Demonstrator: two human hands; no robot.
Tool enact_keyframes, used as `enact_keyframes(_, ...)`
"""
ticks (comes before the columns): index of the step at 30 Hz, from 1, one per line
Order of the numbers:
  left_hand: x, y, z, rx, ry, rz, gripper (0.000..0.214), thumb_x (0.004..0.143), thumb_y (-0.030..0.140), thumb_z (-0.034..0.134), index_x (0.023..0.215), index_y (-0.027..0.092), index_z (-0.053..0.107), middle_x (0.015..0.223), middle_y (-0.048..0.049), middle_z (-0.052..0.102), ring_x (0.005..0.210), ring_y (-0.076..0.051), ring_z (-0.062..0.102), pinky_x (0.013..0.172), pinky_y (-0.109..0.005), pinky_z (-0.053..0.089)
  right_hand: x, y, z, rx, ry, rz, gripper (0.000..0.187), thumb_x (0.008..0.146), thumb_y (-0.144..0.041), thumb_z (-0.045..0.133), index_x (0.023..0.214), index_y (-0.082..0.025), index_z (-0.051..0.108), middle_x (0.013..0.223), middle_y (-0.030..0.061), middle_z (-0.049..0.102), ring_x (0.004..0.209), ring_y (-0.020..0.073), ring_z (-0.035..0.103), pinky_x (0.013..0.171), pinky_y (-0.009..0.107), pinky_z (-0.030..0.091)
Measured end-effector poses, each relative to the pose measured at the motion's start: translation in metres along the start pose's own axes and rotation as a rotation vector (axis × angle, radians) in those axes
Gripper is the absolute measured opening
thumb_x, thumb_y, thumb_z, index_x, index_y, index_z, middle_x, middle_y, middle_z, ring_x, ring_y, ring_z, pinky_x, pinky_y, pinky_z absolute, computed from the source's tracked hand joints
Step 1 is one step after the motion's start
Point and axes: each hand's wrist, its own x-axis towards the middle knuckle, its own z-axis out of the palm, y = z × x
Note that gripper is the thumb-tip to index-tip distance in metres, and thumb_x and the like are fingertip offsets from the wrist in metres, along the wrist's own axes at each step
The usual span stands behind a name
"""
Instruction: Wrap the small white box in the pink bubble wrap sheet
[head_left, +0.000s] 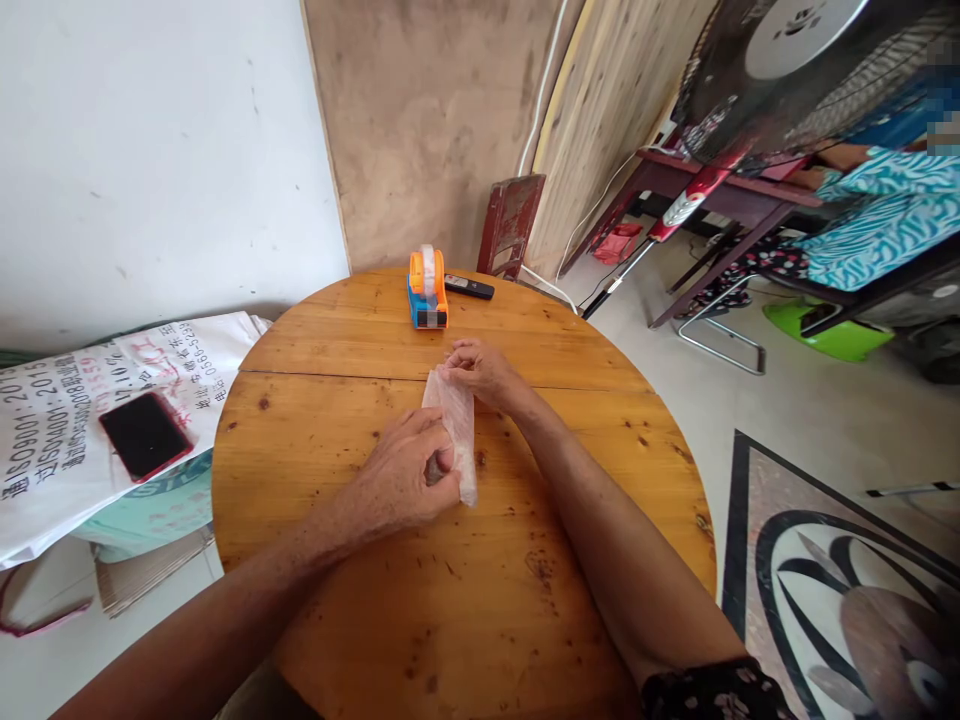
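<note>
A folded strip of pale, translucent plastic film (pixel 457 425) lies lengthwise on the round wooden table (pixel 300 440). My right hand (pixel 486 375) pinches its far end between thumb and fingers. Lower down, my left hand (pixel 416 465) is closed at the film's left edge, with thumb and forefinger curled into a ring against it. Whether anything is wrapped inside the film cannot be made out. Beyond my hands stands an orange and blue tape dispenser (pixel 427 290) with a roll of clear tape. Just right of the dispenser is a black remote control (pixel 469 287).
On the left, a phone with a red edge (pixel 146 435) rests on a printed white sack (pixel 60 420). A wooden chair back (pixel 512 225) rises behind the table. To the right are a standing fan (pixel 697 200) and a seated person in a patterned turquoise garment (pixel 885 225).
</note>
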Motion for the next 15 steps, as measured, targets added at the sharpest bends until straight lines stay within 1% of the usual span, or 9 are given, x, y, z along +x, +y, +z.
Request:
enact_keyframes(3, -0.001, 0.000, 0.000, 0.036, 0.042, -0.005, 0.010, 0.074, 0.017, 0.061, 0.075, 0.020, 0.051, 0.126, -0.0141, 0.057, 0.131, -0.033, 0.048, 0.095, -0.048, 0.048, -0.001, 0.004, 0.005, -0.043, 0.037, 0.027, 0.007, 0.070, -0.019, 0.066, 0.063, -0.018, 0.065, 0.096, 0.0055, 0.062, 0.098, 0.0204, 0.059, 0.085, 0.030, 0.046)
enact_keyframes(5, -0.002, 0.000, 0.001, 0.089, 0.074, 0.039, 0.011, 0.074, 0.017, 0.062, 0.076, 0.020, 0.052, 0.137, -0.0157, 0.051, 0.131, -0.034, 0.047, 0.096, -0.050, 0.047, -0.001, 0.006, 0.007, -0.075, 0.041, 0.033, 0.006, 0.070, -0.021, 0.068, 0.064, -0.018, 0.065, 0.102, 0.0057, 0.061, 0.097, 0.0193, 0.058, 0.084, 0.030, 0.045)
enact_keyframes(6, -0.002, -0.001, 0.001, 0.113, 0.084, 0.073, 0.011, 0.074, 0.017, 0.062, 0.076, 0.020, 0.052, 0.138, -0.0156, 0.051, 0.129, -0.034, 0.048, 0.097, -0.050, 0.046, -0.002, 0.006, 0.008, -0.092, 0.040, 0.033, 0.007, 0.070, -0.021, 0.068, 0.065, -0.018, 0.065, 0.105, 0.0057, 0.060, 0.095, 0.0187, 0.058, 0.083, 0.030, 0.045)
enact_keyframes(8, -0.001, -0.002, 0.001, 0.135, 0.094, 0.137, 0.012, 0.074, 0.016, 0.061, 0.076, 0.020, 0.051, 0.130, -0.0139, 0.058, 0.123, -0.033, 0.051, 0.097, -0.050, 0.045, -0.003, 0.004, 0.009, -0.137, 0.035, 0.028, 0.009, 0.071, -0.023, 0.069, 0.066, -0.018, 0.064, 0.107, 0.0056, 0.059, 0.091, 0.0174, 0.057, 0.079, 0.029, 0.045)
enact_keyframes(11, 0.000, -0.002, 0.001, 0.100, 0.098, 0.180, 0.013, 0.074, 0.013, 0.059, 0.075, 0.021, 0.048, 0.106, -0.0103, 0.067, 0.112, -0.029, 0.057, 0.090, -0.044, 0.048, -0.007, -0.006, 0.007, -0.264, 0.047, 0.050, 0.011, 0.072, -0.026, 0.070, 0.077, -0.019, 0.064, 0.102, 0.0058, 0.061, 0.088, 0.0183, 0.055, 0.076, 0.029, 0.043)
enact_keyframes(13, 0.000, 0.000, 0.001, 0.078, 0.096, 0.177, 0.013, 0.074, 0.013, 0.057, 0.074, 0.021, 0.047, 0.097, -0.0088, 0.067, 0.106, -0.027, 0.060, 0.085, -0.040, 0.049, -0.010, -0.013, 0.002, -0.343, 0.060, 0.113, 0.022, 0.073, -0.031, 0.071, 0.090, -0.019, 0.063, 0.098, 0.0060, 0.062, 0.085, 0.0191, 0.054, 0.072, 0.029, 0.040)
enact_keyframes(15, 0.001, 0.002, -0.001, 0.072, 0.090, 0.170, 0.013, 0.075, 0.012, 0.055, 0.074, 0.021, 0.046, 0.096, -0.0085, 0.068, 0.103, -0.026, 0.061, 0.083, -0.038, 0.049, -0.012, -0.018, -0.005, -0.380, 0.048, 0.187, 0.031, 0.075, -0.040, 0.071, 0.096, -0.019, 0.061, 0.093, 0.0055, 0.064, 0.078, 0.0187, 0.053, 0.066, 0.029, 0.037)
